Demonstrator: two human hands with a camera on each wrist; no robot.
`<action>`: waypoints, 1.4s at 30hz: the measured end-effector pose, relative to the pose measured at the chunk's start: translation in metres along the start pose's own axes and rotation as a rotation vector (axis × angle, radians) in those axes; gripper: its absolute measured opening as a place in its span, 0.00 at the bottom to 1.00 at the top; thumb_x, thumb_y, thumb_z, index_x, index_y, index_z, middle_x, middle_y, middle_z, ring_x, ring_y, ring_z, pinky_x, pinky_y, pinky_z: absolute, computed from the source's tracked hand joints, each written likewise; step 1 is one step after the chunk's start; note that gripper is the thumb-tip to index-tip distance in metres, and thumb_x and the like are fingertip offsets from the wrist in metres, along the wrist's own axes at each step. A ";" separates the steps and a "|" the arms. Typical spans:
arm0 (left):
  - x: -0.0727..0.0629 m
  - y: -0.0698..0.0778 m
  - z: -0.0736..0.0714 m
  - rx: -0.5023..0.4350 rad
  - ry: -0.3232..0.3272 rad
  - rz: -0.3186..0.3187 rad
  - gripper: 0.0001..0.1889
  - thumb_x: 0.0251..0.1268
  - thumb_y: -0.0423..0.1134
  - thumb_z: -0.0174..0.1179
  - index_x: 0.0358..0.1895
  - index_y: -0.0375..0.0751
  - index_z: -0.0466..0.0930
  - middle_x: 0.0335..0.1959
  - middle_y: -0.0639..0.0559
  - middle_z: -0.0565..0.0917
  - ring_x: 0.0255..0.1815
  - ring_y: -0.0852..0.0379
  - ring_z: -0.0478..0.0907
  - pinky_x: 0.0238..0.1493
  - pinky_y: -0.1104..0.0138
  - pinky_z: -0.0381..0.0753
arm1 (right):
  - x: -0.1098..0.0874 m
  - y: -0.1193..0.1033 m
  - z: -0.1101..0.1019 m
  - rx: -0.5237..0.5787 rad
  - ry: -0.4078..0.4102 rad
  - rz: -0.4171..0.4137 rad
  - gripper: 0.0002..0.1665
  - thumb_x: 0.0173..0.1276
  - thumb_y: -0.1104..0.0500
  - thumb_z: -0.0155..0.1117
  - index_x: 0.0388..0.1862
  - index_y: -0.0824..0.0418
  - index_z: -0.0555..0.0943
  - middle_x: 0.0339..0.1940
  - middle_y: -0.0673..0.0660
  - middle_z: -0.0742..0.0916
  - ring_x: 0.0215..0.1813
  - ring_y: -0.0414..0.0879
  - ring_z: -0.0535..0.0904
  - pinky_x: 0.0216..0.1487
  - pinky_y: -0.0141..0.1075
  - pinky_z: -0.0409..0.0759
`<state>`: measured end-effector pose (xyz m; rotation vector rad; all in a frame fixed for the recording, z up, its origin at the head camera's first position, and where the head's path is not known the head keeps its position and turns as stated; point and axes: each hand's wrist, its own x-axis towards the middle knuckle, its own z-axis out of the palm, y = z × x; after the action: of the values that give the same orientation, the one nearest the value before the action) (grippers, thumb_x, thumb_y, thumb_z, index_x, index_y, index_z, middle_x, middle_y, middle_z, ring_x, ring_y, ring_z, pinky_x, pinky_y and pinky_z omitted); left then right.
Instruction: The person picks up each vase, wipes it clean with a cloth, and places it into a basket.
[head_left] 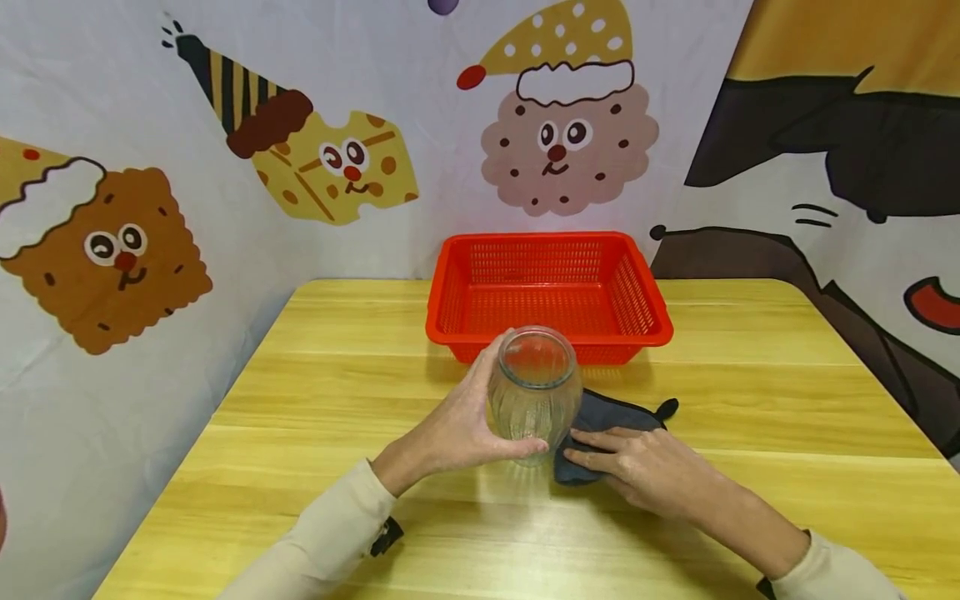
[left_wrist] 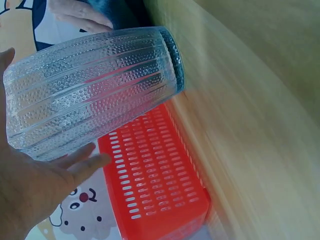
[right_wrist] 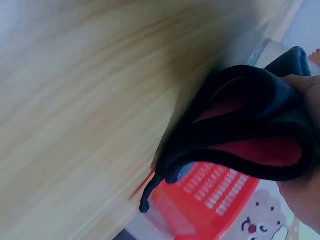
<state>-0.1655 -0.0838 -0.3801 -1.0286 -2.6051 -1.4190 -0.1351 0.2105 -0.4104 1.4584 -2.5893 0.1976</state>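
A clear ribbed glass jar [head_left: 536,400] stands upright in my left hand [head_left: 472,417], its mouth facing up. The left thumb crosses the near side low down, and the fingers reach round the far left side. In the left wrist view the bumpy texture of the jar [left_wrist: 95,90] shows. My right hand [head_left: 648,471] grips a folded dark grey cloth [head_left: 615,412] just right of the jar. The right wrist view shows the cloth [right_wrist: 240,117] bunched in loops, with a black edge, a red inner side and a small hanging loop.
A red plastic basket [head_left: 551,333] with slotted walls sits behind the jar, near the far table edge. The light wooden table [head_left: 337,367] extends to both sides. Behind it hangs a wall cloth [head_left: 450,150] printed with cartoon biscuits and cheese.
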 end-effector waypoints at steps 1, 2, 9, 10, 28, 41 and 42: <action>0.000 0.001 0.000 0.020 0.009 -0.010 0.66 0.49 0.57 0.79 0.83 0.63 0.36 0.80 0.61 0.52 0.77 0.55 0.56 0.69 0.42 0.64 | -0.002 0.001 -0.002 0.027 0.016 0.005 0.35 0.57 0.68 0.75 0.65 0.51 0.83 0.63 0.56 0.84 0.41 0.44 0.85 0.28 0.31 0.81; 0.000 0.001 0.000 0.035 0.021 -0.019 0.66 0.49 0.58 0.79 0.83 0.63 0.36 0.80 0.61 0.52 0.77 0.55 0.57 0.69 0.42 0.65 | -0.004 0.003 -0.004 0.060 0.033 0.018 0.34 0.59 0.69 0.73 0.66 0.52 0.82 0.63 0.57 0.84 0.35 0.39 0.83 0.27 0.28 0.77; 0.002 0.002 0.000 0.100 0.114 -0.009 0.65 0.44 0.60 0.81 0.82 0.56 0.44 0.75 0.57 0.62 0.72 0.56 0.64 0.66 0.46 0.70 | -0.023 0.015 -0.034 0.150 0.202 0.142 0.39 0.58 0.71 0.72 0.70 0.57 0.77 0.61 0.56 0.85 0.37 0.36 0.84 0.36 0.35 0.85; 0.003 0.002 0.000 0.099 0.121 0.001 0.64 0.44 0.59 0.81 0.81 0.54 0.46 0.73 0.56 0.63 0.71 0.56 0.65 0.66 0.47 0.71 | -0.024 0.017 -0.040 0.146 0.217 0.163 0.40 0.57 0.71 0.72 0.70 0.57 0.77 0.60 0.56 0.85 0.44 0.42 0.86 0.41 0.40 0.87; 0.000 0.004 -0.002 0.015 0.112 -0.006 0.62 0.47 0.53 0.82 0.81 0.57 0.44 0.68 0.53 0.70 0.61 0.57 0.72 0.53 0.56 0.81 | -0.012 0.023 -0.083 0.359 0.307 0.336 0.31 0.66 0.73 0.67 0.69 0.66 0.77 0.57 0.58 0.86 0.54 0.53 0.85 0.56 0.20 0.70; 0.004 0.003 -0.005 -0.078 0.054 0.062 0.53 0.51 0.48 0.80 0.78 0.52 0.56 0.67 0.52 0.74 0.64 0.55 0.72 0.57 0.55 0.80 | 0.003 0.021 -0.087 0.390 0.310 0.346 0.31 0.70 0.72 0.64 0.71 0.63 0.76 0.53 0.53 0.88 0.49 0.44 0.86 0.52 0.29 0.79; 0.004 0.003 -0.005 -0.088 0.050 0.061 0.53 0.51 0.48 0.80 0.78 0.54 0.55 0.67 0.52 0.73 0.65 0.54 0.72 0.57 0.55 0.80 | 0.004 0.021 -0.087 0.382 0.318 0.339 0.31 0.69 0.72 0.65 0.71 0.62 0.76 0.53 0.53 0.88 0.49 0.45 0.86 0.53 0.26 0.77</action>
<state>-0.1687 -0.0845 -0.3738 -1.0572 -2.4756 -1.5367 -0.1485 0.2349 -0.3256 0.9596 -2.5960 0.9288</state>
